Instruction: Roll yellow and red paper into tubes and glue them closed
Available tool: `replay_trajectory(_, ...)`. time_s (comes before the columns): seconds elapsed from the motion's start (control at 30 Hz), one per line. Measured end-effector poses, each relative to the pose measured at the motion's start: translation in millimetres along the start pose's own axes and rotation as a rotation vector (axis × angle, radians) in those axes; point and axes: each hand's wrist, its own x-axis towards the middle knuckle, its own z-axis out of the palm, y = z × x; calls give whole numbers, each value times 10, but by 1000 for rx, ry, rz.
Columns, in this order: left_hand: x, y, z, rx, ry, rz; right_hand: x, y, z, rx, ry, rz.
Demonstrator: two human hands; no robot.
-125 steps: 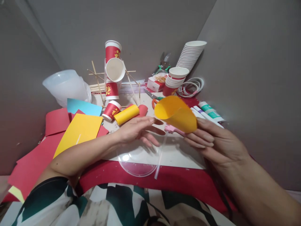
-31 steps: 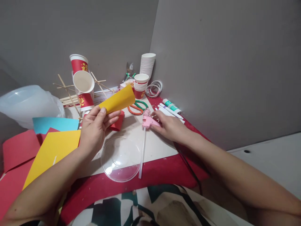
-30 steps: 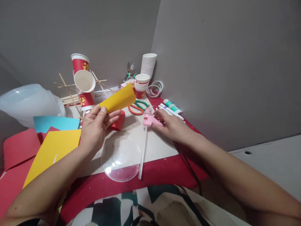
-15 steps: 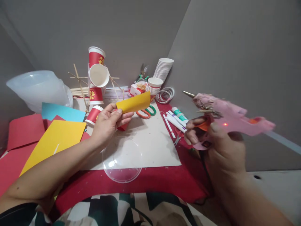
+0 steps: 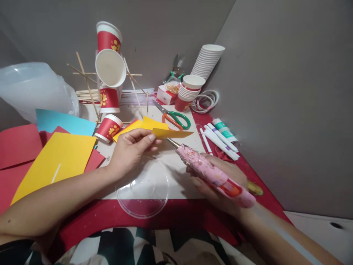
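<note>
My left hand [image 5: 129,149] pinches a rolled yellow paper piece [image 5: 154,130] between thumb and fingers, holding it just above the white board [image 5: 182,184]. My right hand [image 5: 217,184] grips a pink glue gun [image 5: 212,175], its metal nozzle pointing up-left and almost touching the underside of the yellow paper's edge. A clear plastic lid [image 5: 142,187] lies flat below my left hand.
Orange-and-green scissors [image 5: 173,118], white markers and a glue tube [image 5: 220,134] lie to the right. Red paper cups on a stick frame [image 5: 109,70], stacked cups [image 5: 206,60], and red, yellow and blue paper sheets [image 5: 59,154] fill the back and left. Grey walls close in.
My right hand picked the glue gun off the table, lifted it, then brought its nozzle down to the yellow paper. My left hand lowered the paper roll slightly.
</note>
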Motion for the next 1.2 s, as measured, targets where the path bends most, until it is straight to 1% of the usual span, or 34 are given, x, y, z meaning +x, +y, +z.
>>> replay_trajectory(0.07,-4,-7,7,-2,-7,-26,7,-18,-6,15,-38,-12)
replay_trajectory(0.1,-5,-12,10,-3,-10,-36,19,-35,-9,13,-37,-6)
replay_trajectory(0.27,-3,-29,17,-17,-16,-53,101,-135,14,-93,0,16)
replay_trajectory(0.4,-13,-20,33,-35,-22,-47,116,-161,70,-89,44,-15)
replay_trajectory(0.6,-38,-2,65,0,-26,-49,90,-138,140,-67,107,-63)
replay_trajectory(0.73,-39,-4,62,31,-25,-57,117,-161,113,-79,124,-82)
replay_trajectory(0.83,-40,-10,57,51,-28,-48,151,-189,59,-103,87,-109)
replay_trajectory(0.93,-46,-11,62,51,-28,-45,160,-201,23,-112,43,-81)
replay_trajectory(1.03,-53,-5,71,45,-28,-55,137,-200,33,-112,28,-45)
replay_trajectory(1.2,-54,3,72,46,-32,-55,92,-211,97,-98,67,26)
